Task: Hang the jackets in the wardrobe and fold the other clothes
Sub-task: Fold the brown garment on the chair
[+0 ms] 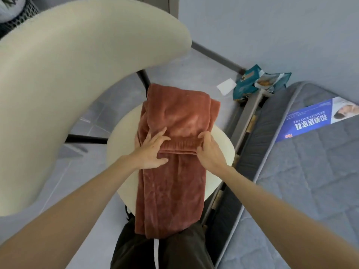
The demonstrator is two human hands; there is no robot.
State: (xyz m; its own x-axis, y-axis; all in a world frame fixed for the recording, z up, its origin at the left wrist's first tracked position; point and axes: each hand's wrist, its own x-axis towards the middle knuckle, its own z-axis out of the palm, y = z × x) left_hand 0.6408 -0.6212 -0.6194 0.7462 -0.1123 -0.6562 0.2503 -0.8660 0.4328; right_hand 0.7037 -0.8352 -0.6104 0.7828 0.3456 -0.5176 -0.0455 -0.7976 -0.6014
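Rust-red plush trousers [174, 183] lie lengthwise over a round cream stool [223, 144], one end hanging toward my knees. The far part is folded back, so its ribbed waistband lies across the middle. My left hand [153, 150] grips the left end of that waistband, fingers on top and thumb below. My right hand [209, 150] pinches the right end with curled fingers. No jacket or wardrobe interior is in view.
A large cream chair back [73, 74] curves along the left, its black legs on the grey floor. A grey quilted mattress [310, 191] with a blue label lies to the right. Teal snack bags [250, 82] and a white paper sit on the floor beyond the stool.
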